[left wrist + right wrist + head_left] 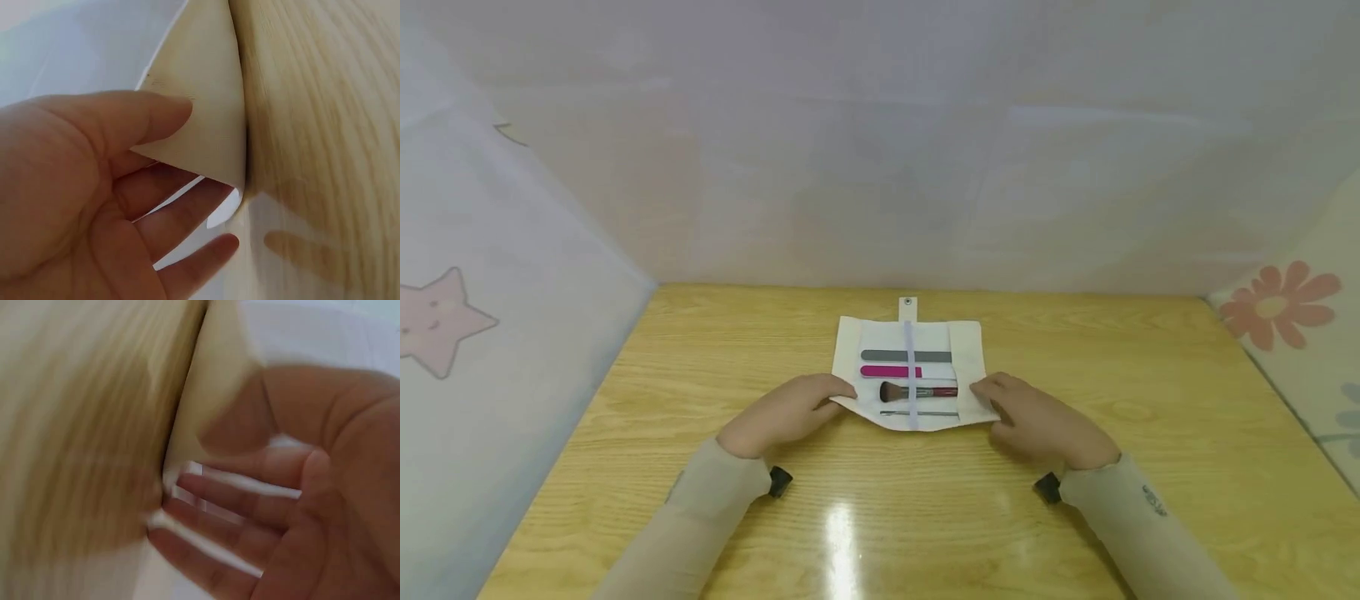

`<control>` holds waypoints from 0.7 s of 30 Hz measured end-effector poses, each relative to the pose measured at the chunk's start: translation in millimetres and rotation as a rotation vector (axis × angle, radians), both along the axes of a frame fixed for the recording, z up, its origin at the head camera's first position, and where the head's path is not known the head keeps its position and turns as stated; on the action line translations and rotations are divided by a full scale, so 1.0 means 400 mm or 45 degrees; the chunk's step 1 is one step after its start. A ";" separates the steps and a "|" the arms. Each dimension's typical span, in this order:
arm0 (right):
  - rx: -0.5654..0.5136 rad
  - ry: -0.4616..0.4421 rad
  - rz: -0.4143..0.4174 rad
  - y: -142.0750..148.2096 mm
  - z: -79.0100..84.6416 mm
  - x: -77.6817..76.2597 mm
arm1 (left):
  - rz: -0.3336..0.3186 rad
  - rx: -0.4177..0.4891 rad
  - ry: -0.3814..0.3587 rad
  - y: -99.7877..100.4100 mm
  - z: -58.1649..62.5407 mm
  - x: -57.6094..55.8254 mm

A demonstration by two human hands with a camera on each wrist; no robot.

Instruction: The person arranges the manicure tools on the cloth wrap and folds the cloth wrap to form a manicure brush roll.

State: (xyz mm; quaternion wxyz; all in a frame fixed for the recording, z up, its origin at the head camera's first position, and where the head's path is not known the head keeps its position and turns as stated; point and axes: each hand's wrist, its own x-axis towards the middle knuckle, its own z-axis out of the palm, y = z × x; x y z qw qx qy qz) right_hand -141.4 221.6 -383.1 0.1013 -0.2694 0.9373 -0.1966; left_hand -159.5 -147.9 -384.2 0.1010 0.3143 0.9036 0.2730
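Note:
A white roll-up case lies unfolded in the middle of the table, its near edge lifted at both corners. Under its lilac elastic band run a grey nail file, a pink nail file, a makeup brush and a thin metal tool. My left hand pinches the near left corner, thumb on top and fingers beneath. At the near right corner, my right hand grips the case between thumb and fingers; its wrist view is blurred.
The wooden table runs back to a pale cloth wall. A tab with a metal snap sticks out from the case's far edge. Side cloths carry a star print and a red flower print.

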 end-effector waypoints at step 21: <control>-0.231 -0.098 0.253 0.052 -0.018 -0.033 | 0.279 0.203 -0.163 -0.048 -0.002 -0.026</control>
